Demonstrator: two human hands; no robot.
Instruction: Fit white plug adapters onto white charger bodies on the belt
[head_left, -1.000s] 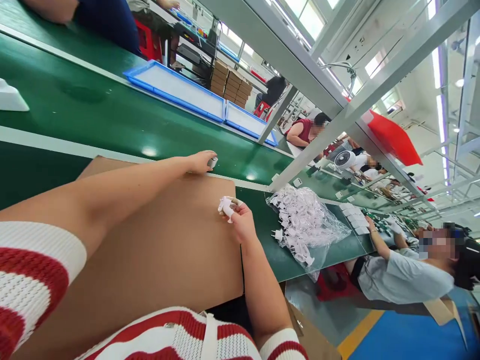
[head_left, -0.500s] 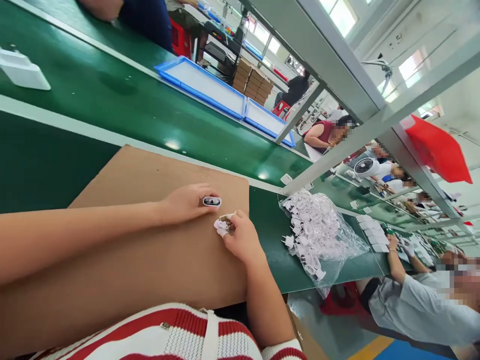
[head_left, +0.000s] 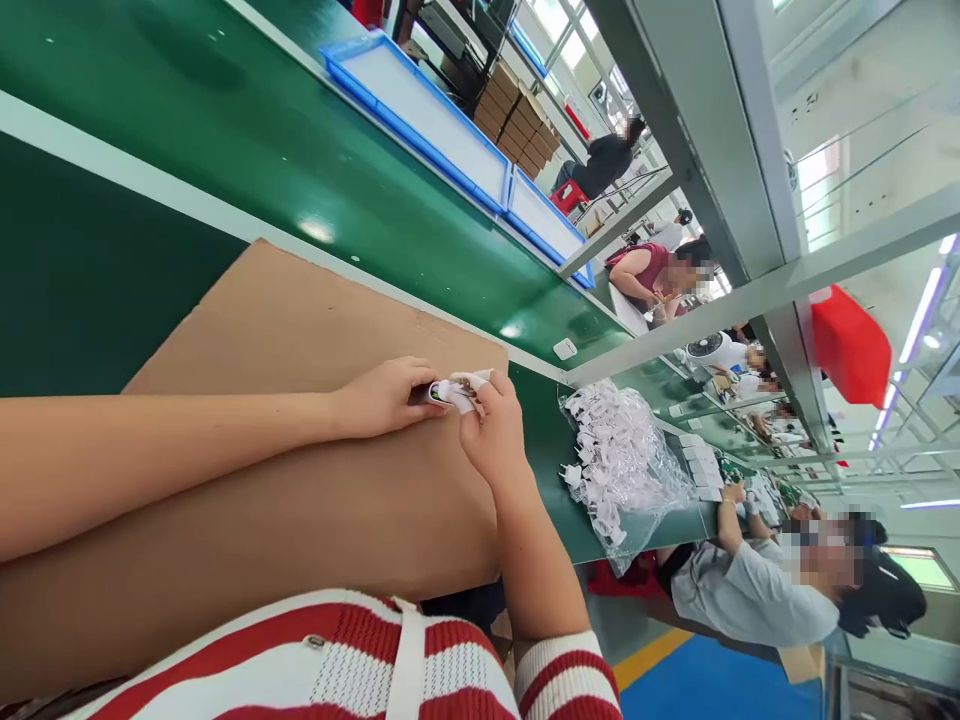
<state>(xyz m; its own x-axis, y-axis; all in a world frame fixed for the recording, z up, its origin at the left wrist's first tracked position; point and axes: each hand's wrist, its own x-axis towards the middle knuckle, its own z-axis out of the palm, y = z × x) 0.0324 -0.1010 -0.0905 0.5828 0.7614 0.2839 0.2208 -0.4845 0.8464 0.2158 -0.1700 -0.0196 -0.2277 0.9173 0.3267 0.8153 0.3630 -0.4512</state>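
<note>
My left hand (head_left: 386, 398) is closed around a small white plastic casing (head_left: 438, 392), mostly hidden by the fingers, with its open end towards the right. From the other side my right hand (head_left: 491, 415) pinches a crumpled white piece (head_left: 459, 391), perhaps cloth, against that open end. Its exact kind cannot be made out. Both hands are just above a brown cardboard sheet (head_left: 300, 520) on the green bench. Right of them lies a clear plastic bag (head_left: 660, 500) full of white plug chargers (head_left: 611, 440).
Blue-rimmed trays (head_left: 427, 110) line the bench's far side. A grey metal frame post (head_left: 637, 350) rises near the bag. On the right, a co-worker in a grey shirt (head_left: 750, 595) sits at the bench near white boxes (head_left: 701, 465). A small white square piece (head_left: 565, 348) lies beyond the cardboard.
My hands have come together: the right hand has moved up, bringing the white piece to the casing's open end. The casing has turned towards the right, and the head view has shifted.
</note>
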